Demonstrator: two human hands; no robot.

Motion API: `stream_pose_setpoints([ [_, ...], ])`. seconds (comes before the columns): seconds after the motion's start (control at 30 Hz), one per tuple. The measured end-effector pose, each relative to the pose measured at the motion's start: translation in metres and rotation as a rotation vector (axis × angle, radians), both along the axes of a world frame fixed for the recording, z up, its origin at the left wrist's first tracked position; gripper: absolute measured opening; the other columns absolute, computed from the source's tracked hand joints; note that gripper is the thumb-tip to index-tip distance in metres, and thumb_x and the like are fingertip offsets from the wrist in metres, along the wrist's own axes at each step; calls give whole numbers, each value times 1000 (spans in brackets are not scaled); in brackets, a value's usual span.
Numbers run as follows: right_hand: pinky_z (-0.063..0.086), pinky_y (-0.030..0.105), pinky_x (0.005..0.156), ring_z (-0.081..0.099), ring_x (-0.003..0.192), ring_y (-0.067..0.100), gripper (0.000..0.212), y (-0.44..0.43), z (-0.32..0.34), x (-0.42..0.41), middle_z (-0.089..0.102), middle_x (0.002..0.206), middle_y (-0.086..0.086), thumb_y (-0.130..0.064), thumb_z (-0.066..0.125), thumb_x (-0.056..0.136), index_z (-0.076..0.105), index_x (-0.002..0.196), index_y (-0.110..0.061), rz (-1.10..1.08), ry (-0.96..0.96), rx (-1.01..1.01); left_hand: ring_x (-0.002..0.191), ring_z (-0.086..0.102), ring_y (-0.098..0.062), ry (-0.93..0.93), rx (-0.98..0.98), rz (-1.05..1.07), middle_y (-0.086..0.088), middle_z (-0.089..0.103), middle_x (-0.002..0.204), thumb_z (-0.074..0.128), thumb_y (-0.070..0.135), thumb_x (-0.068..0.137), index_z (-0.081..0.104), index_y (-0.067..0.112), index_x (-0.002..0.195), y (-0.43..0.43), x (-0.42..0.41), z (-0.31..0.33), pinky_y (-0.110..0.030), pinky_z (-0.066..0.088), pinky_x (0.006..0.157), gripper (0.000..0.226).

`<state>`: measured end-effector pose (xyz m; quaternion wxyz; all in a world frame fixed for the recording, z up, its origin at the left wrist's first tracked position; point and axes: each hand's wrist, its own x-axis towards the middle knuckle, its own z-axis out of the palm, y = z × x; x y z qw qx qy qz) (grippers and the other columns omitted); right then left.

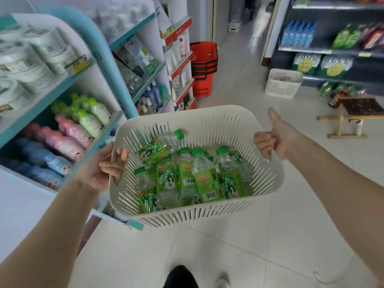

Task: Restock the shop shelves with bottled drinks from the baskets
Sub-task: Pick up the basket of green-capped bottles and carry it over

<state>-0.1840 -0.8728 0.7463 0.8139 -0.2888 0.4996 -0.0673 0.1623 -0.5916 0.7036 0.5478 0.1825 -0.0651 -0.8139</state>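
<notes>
At centre-left the left grip [108,169] curls over the white basket [187,113] rim; lime soda bottles [199,175] lie inside at centre; the right grip [274,142] clasps the opposite rim. Carrying stage, I judge: next, reach the drinks shelf [311,51] upper right, set the basket down.

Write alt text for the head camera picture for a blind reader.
A person carries a white basket of green-capped bottles in a shop aisle, left hand gripping its left rim and right hand its right rim. Toiletry shelves stand on the left; a second white basket sits on the floor by dark shelves ahead.
</notes>
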Motion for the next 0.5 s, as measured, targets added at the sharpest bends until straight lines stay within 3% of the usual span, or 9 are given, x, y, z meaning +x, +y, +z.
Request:
stream_pose_setpoints([
  [0.13,15,14,28,23,26,4,71,-47,2,-11,27,40,-9,-92,33,65,31,59,-21,-60,-11,3,63,44,-1,42,-13,-94,-7,65,113,18,50,100,58,5,119,-70,6,1,-12,41,55,63],
  [0.33,16,14,29,23,27,4,71,-123,-3,-13,27,40,-9,-90,34,67,33,59,-20,-150,-7,1,61,40,0,28,-72,-299,-3,64,98,27,42,101,59,3,109,-194,29,1,-15,33,50,51],
  [0.43,16,14,28,23,26,5,70,-170,-7,-7,27,39,-9,-90,32,68,32,60,-20,-202,-17,2,49,30,3,49,-81,-384,4,48,81,28,42,101,57,2,102,-262,45,-3,-16,32,48,49],
  [0.5,15,15,29,23,26,5,70,-199,-6,-2,27,39,-9,-90,31,68,31,59,-21,-224,12,6,49,27,4,20,-94,-417,5,48,80,27,42,101,57,3,102,-305,55,-3,-16,32,47,49],
])
